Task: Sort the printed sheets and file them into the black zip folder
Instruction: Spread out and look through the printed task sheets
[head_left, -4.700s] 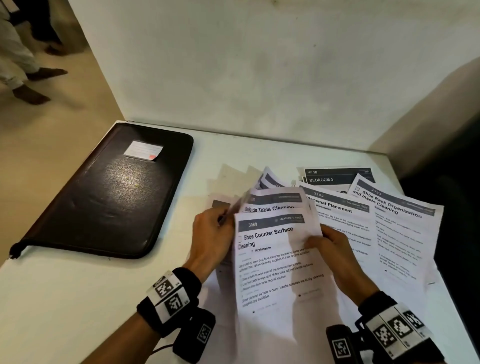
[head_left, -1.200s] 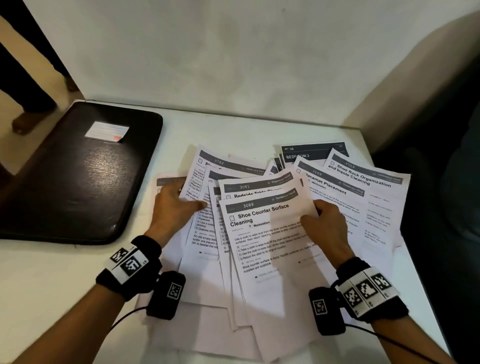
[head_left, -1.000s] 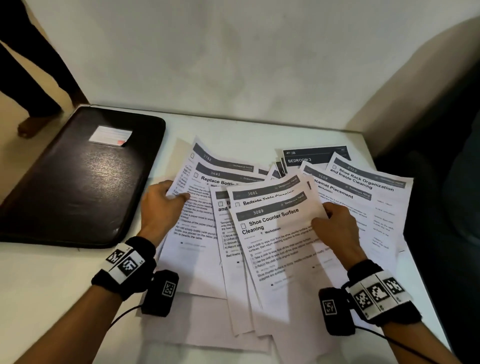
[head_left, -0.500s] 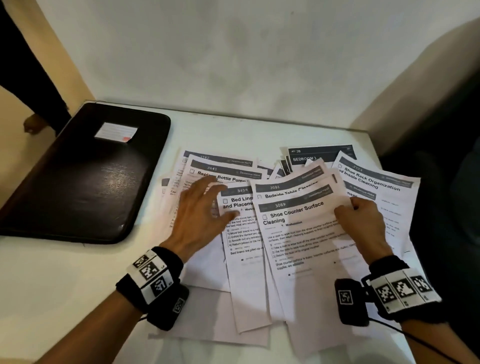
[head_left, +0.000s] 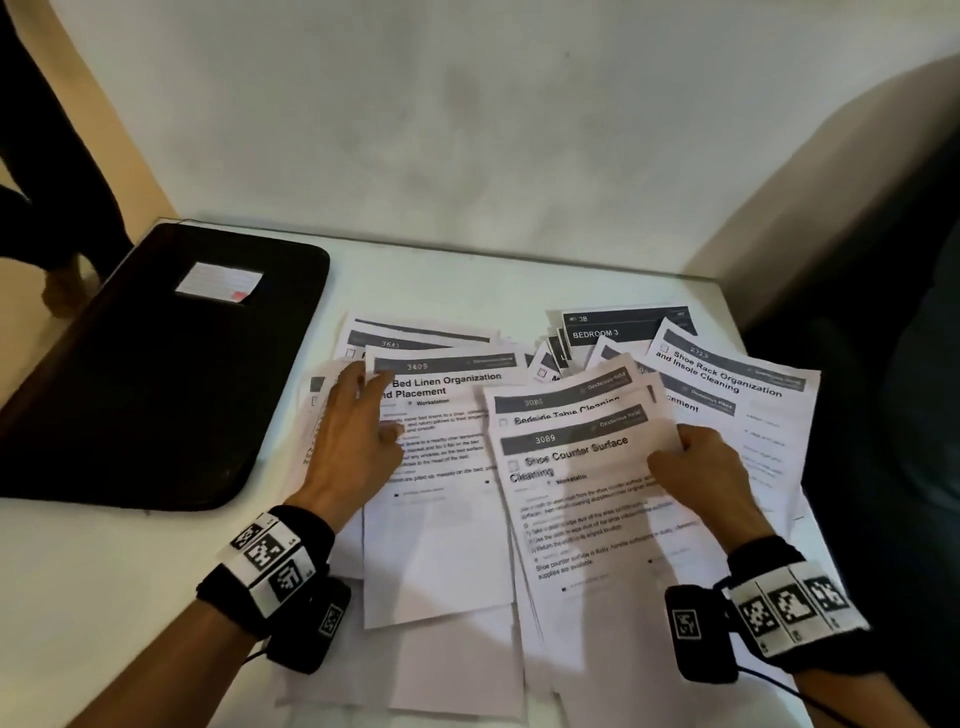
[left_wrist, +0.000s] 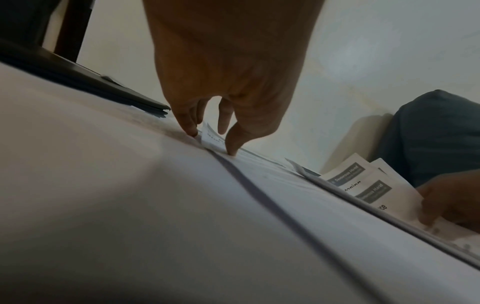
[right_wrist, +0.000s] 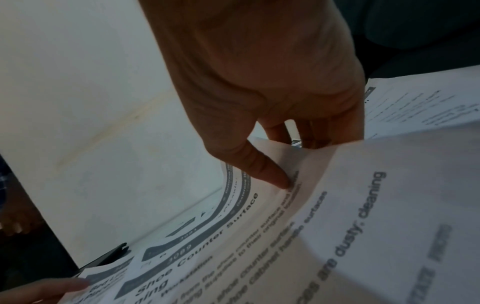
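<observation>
A: Where do the sheets (head_left: 571, 519) lie?

B: Fanned out over the right half of the white surface (head_left: 104, 571), overlapping one another. The folder (head_left: 171, 374) lies flat and zipped on the left, its near right corner just beside the leftmost papers, a small label (head_left: 219, 280) on its cover.

A: And the left hand (head_left: 353, 441)?

B: It rests spread on the "Bed Linen Organization and Placement" sheet (head_left: 441, 467), fingers straight. The left wrist view shows a fingertip (left_wrist: 191, 128) and the thumb pressing down at the paper's edge; nothing is gripped.

A: The right hand (head_left: 701, 467)?

B: It pinches the right edge of the "Shoe Counter Surface Cleaning" sheet (head_left: 587, 499). In the right wrist view the thumb (right_wrist: 270, 172) sits on top and the other fingers curl beneath, so that edge lifts off the pile.

A: What lies around it?

B: The "Bedside Table Cleaning" sheet (head_left: 566, 408) peeks out just behind it. Farther right lies "Shoe Rack Organization and Insole Cleaning" (head_left: 727, 379), and at the back a dark "BEDROOM 3" header (head_left: 618, 330). The wall (head_left: 467, 130) stands behind.
</observation>
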